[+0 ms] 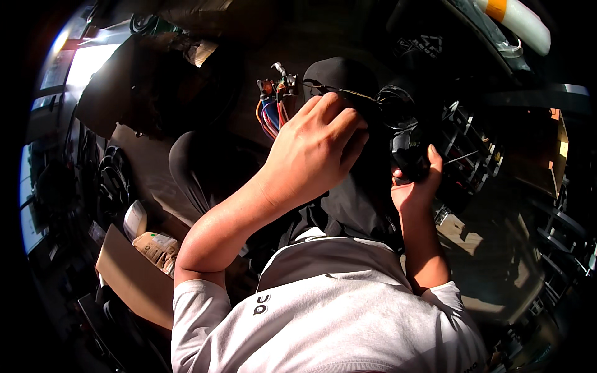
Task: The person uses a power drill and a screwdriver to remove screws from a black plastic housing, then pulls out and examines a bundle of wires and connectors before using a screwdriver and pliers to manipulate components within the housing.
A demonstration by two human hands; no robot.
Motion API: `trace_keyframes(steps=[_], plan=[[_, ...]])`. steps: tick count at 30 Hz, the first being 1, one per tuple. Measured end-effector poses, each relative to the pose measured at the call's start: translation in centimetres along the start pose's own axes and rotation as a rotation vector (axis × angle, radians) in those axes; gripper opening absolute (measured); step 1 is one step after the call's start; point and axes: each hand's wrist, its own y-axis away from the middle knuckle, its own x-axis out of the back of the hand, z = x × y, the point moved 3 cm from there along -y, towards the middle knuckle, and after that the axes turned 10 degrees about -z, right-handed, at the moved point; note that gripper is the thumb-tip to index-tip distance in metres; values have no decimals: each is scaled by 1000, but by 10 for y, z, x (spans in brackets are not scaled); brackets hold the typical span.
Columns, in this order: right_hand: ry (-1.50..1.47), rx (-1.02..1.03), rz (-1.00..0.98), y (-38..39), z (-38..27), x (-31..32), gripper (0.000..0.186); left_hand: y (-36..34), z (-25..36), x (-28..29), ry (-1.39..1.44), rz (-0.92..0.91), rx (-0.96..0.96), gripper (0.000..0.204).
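Observation:
My left hand [320, 140] is held over my lap with its back up and its fingers curled closed. Whatever lies inside them is hidden. Just beyond its knuckles is a bundle of coloured wires [269, 118] with small connectors at the top; the lower part runs out of sight behind the hand. A thin light-coloured wire [357, 94] stretches across my dark trouser leg toward a loop of clear or black cable [396, 102]. Lower right, my right hand [415, 189] grips a glossy black object [407, 152], thumb along its side; shadow hides its exact kind.
An opened cardboard box [134, 276] with a brown package [158, 250] stands at my left. Coiled black cables [114, 171] lie farther left. A dark metal rack-like frame [469, 146] is at the right, a white cylinder with an orange band [519, 22] at upper right.

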Motion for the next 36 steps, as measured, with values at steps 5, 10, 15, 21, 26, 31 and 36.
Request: trace_keyframes(steps=[5, 10, 15, 21, 26, 31, 36], plan=[[37, 76, 36, -1, -6, 0, 35, 22, -17, -33, -336, 168, 199, 42], [-20, 57, 89, -5, -13, 5, 41, 9, -44, -37, -581, 133, 176, 55], [-140, -33, -186, -8, -18, 8, 46, 0, -60, -42, -470, 148, 162, 33], [-144, 4, 18, -7, -23, -10, 47, -2, -64, -38, -345, 230, 108, 14], [-103, -53, 48, -7, -20, -8, 48, 4, -61, -35, -289, 241, 106, 11], [-108, -19, 99, -9, -21, -17, 51, 9, -57, -30, -242, 246, 78, 11], [-116, -103, -33, -9, -18, -22, 43, 14, -46, -26, -191, 233, 21, 10]])
